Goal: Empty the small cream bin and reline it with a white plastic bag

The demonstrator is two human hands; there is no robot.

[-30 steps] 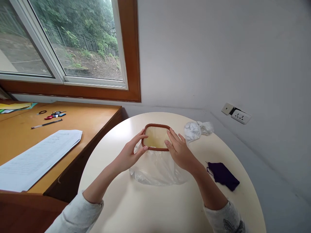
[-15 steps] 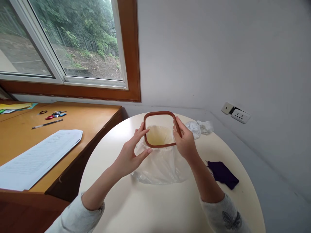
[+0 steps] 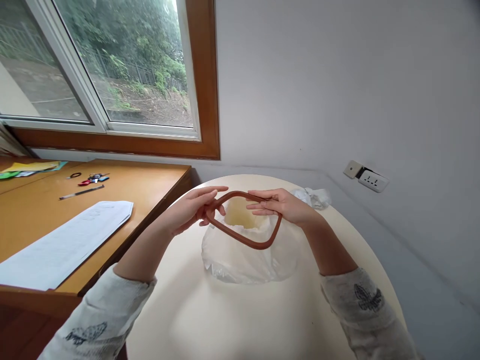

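Note:
A brown rounded-square rim ring (image 3: 258, 245) is held tilted above a bin (image 3: 240, 214) lined with a clear plastic bag (image 3: 240, 265). My left hand (image 3: 191, 210) is closed around the ring's left corner, some fingers showing inside it. At the upper right side, my right hand (image 3: 290, 205) grips the ring with its fingers lying across the frame. Through the ring the pale yellowish inside of the bin shows. The bag hangs loosely over the bin's outside and spreads onto the round cream table (image 3: 225, 320).
A crumpled clear plastic bag (image 3: 318, 197) lies behind my right hand. On the wooden desk (image 3: 157, 175) to the left are papers (image 3: 71, 245), a pen (image 3: 81, 192) and keys (image 3: 95, 178). A wall socket (image 3: 373, 180) is at the right.
The ring has tipped from nearly facing me to a slanted pose, its near corner lower. My left hand has closed on its corner, and my right hand has shifted its grip. My right arm now covers the dark cloth's place.

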